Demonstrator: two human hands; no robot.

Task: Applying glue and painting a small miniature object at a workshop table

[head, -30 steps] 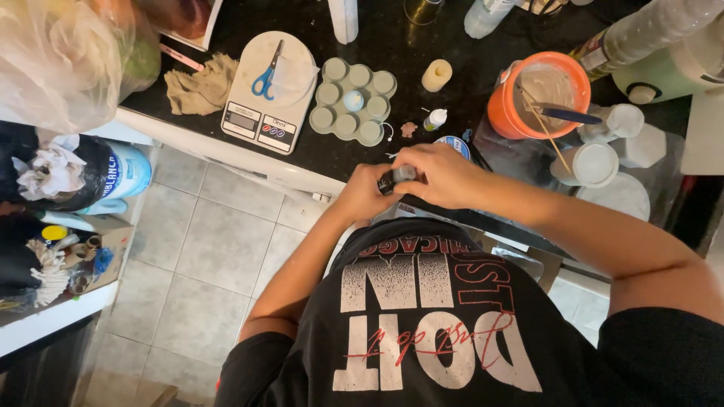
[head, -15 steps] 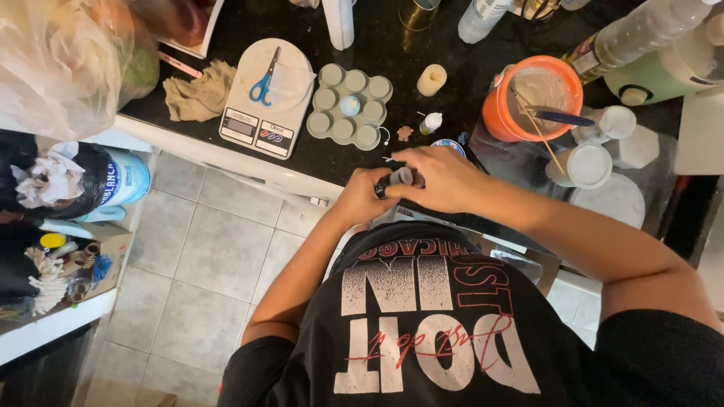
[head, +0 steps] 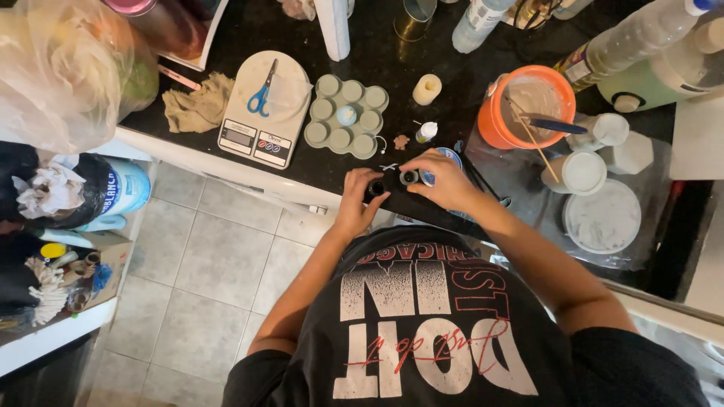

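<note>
My left hand grips a small black bottle at the front edge of the black counter; the bottle's round mouth faces up. Just to its right, my right hand pinches a small dark round cap between the fingertips. The cap sits beside the bottle, apart from it. A blue-rimmed lid lies partly under my right hand. My black printed T-shirt fills the lower middle of the view.
On the counter are a white kitchen scale with blue scissors, a grey-green mould tray, a small dropper bottle, a pale cylinder, an orange bucket, white cups and a beige rag. Grey tiled floor lies to the left.
My hands were clasped together on the small dark bottle near my chest. They have moved up to the counter edge and parted, the cap now in my right hand.
</note>
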